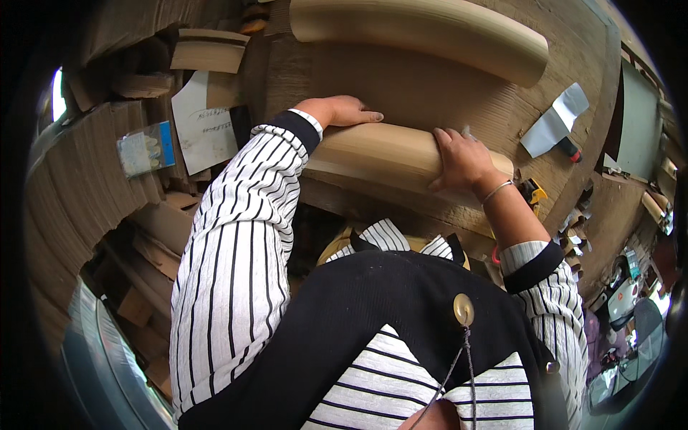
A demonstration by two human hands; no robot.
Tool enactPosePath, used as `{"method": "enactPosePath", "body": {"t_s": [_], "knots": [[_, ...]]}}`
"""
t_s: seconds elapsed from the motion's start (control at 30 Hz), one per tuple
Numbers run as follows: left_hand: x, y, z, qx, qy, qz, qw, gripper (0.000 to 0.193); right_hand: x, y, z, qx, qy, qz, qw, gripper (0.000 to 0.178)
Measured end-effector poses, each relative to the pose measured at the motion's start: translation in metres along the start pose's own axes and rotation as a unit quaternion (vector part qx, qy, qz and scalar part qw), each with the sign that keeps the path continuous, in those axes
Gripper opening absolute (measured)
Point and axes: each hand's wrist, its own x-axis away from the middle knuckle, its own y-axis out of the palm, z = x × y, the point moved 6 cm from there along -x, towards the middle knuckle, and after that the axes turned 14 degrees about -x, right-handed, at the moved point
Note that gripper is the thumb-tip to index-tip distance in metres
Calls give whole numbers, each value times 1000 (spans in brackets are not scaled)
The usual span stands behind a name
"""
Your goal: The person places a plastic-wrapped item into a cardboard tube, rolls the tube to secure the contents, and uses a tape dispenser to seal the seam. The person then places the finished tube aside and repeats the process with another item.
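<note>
Both grips (pixel 344 112) (pixel 466 158) on near roll (pixel 380 153)

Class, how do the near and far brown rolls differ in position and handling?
Handling: the right hand rests on the near roll, with the left hand at its far edge; neither hand touches the far roll.
Position: the near roll lies closer to the person than the far roll.
Shared: both are pale brown and rounded, lying crosswise.
</note>
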Motion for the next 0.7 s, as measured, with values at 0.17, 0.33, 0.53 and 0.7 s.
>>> {"method": "enactPosePath", "body": {"t_s": [0.17,0.33,0.53,0.7], "knots": [[9,-23,28,-166,-7,-74,983,77,-4,-2,0,-4,13,-18,1000,100],[47,-2,142,-228,115,226,940,105,-5,-1,6,-22,15,-12,1000,98],[38,-5,152,-167,112,237,950,111,-7,-11,29,-191,-45,77,978,70],[40,2,153,-163,117,253,946,111,-14,-13,88,-153,29,141,978,39]]}}
